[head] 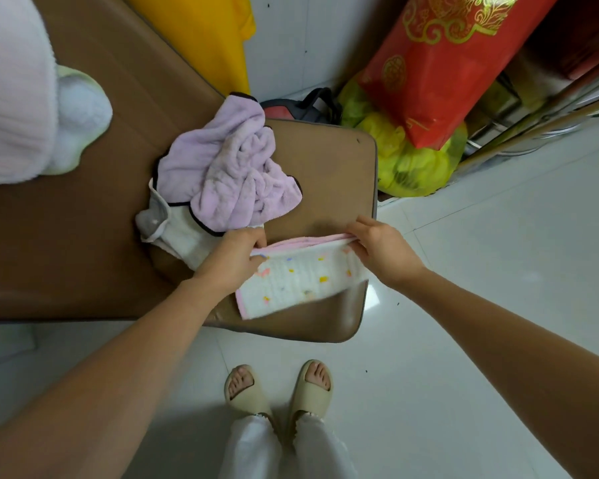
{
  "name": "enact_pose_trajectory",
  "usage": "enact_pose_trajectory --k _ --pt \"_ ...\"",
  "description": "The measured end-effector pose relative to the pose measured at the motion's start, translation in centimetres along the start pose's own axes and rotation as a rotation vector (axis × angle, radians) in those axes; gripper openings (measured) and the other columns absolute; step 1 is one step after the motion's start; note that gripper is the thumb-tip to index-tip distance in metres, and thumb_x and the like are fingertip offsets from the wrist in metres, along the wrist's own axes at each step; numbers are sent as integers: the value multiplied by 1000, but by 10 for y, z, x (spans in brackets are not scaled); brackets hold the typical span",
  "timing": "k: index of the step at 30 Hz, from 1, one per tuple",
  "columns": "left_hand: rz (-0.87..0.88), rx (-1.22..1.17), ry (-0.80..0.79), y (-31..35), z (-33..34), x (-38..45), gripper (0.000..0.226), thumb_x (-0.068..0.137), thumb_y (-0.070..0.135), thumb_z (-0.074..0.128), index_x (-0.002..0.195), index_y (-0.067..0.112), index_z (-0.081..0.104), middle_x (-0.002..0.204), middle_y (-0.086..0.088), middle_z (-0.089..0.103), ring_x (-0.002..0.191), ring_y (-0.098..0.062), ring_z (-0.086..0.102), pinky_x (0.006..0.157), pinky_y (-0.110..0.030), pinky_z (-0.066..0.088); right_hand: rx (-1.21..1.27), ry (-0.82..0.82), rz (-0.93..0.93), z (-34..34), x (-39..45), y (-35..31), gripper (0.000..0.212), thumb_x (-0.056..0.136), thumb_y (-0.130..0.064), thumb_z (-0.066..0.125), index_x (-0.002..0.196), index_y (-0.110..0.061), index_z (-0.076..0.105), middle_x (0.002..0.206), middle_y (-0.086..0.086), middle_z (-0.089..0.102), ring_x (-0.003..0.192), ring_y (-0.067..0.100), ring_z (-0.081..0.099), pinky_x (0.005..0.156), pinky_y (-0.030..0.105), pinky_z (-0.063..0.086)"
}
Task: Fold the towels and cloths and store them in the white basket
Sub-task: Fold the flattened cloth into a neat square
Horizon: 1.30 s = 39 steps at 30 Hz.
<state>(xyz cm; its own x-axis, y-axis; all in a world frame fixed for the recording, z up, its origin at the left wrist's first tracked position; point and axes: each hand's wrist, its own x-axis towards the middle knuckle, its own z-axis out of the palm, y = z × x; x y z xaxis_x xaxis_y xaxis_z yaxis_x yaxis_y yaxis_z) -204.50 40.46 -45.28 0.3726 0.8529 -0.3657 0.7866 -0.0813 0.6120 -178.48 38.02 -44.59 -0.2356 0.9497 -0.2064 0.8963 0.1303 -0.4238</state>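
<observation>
Fingers of the left hand [234,259] and the right hand [381,252] pinch opposite ends of the upper edge of the white patterned cloth [300,280]. The cloth lies on the brown cushion [329,174], just beside the crumpled lilac towel [229,174].

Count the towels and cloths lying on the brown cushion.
3: crumpled lilac plush towel at the back, white-grey cloth partly beneath it, white dotted pink-edged cloth in front. More may be hidden underneath.
</observation>
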Motion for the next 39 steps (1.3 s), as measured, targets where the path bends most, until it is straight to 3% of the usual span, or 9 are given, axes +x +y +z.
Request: enact_pose_trajectory --k 6,9,12,16,21,28,31,35,39 --pt "271 55 307 5 -14 -50 18 75 -10 66 88 3 63 93 -7 60 89 -21 58 80 -30 47 28 324 -143 -3 -46 -17 17 89 -16 57 100 -9 67 102 7 66 89 22 59 54 31 52" --pt "186 199 156 -21 19 -66 21 77 -7 65 95 4 65 98 -10 59 93 -28 60 86 -33 47 -112 161 -101 36 -63 -11 34 72 -5 78 104 -15 70 109 4 67 96 25 67 48 31 55" --pt "-5 296 -85 -40 53 -78 26 87 8 60 113 4 60 121 -10 51 114 -30 50 96 -37 45 -233 -140 -6 69 -73 -10 28 82 -11 66 109 -20 67 122 -2 61 111 20 60 60 29 53" --pt "45 331 159 -38 62 -80 16 81 5 66 96 11 68 97 -4 63 91 -27 62 60 -35 54 -285 120 -22 81 -70 -24 3 79 -12 68 78 -13 65 85 3 64 77 28 59 61 31 39" --pt "251 166 337 -38 73 -34 43 82 -4 42 120 5 62 119 -8 64 115 -26 58 99 -37 45 -25 228 13 111 -23 -56 47 95 -11 43 141 -8 42 148 10 40 138 29 32 109 37 26" --pt "59 596 257 -83 96 -16 66 95 50 27 150 15 25 157 -5 23 146 -27 17 118 -50 6 -230 139 77 153 -2 -38 55 101 -41 26 151 -18 23 159 3 17 147 21 11 119 40 8" --pt "-108 539 297 -93 88 -20 75 92 59 25 151 12 23 155 -8 27 144 -33 19 116 -51 5 -260 176 221 145 -11 -21 59 99 -43 26 151 -16 21 158 6 17 147 22 12 120 39 7" --pt "-152 267 437 -87 67 -23 59 95 40 46 141 5 37 144 -19 39 129 -37 39 106 -47 34 -227 199 369 139 -15 -29 60 99 -42 21 152 -12 18 159 10 14 147 22 10 119 38 3" --pt "-317 -114 536 -77 49 -13 28 93 25 55 97 -3 57 101 -24 59 98 -39 53 83 -36 36 -145 204 214 139 -14 -59 55 100 -34 20 150 -11 23 158 11 16 147 25 12 119 40 5"
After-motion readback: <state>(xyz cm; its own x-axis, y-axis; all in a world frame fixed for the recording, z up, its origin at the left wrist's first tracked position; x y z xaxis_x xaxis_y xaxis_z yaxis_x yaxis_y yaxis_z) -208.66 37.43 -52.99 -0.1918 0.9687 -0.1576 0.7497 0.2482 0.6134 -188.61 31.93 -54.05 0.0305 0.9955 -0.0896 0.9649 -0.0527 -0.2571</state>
